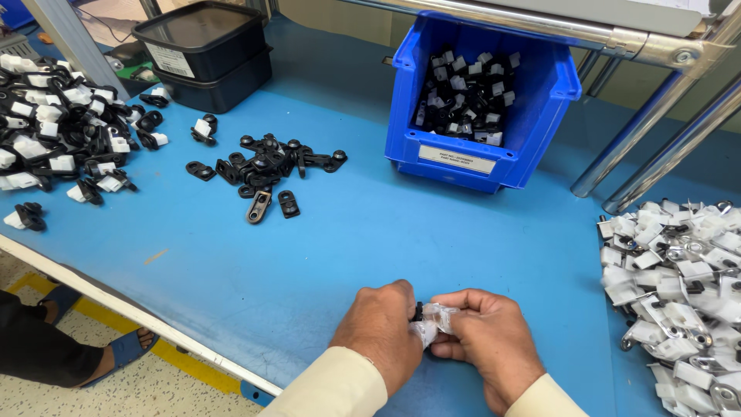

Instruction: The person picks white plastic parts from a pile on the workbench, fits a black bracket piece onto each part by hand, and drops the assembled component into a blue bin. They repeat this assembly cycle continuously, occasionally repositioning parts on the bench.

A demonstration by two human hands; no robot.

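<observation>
Pinching a white clip (431, 324) lying crosswise, left hand (380, 333) and right hand (488, 340) fingers grip it.

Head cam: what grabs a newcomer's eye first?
The two hands at bottom centre: left hand and right hand pinch a small black-and-clear part between them over the blue table. Behind them stands a bright blue bin holding black-and-white parts. Heaps flank it: white-and-metal pieces at the right edge, black-and-white clips at far left, and loose black links in the middle.
</observation>
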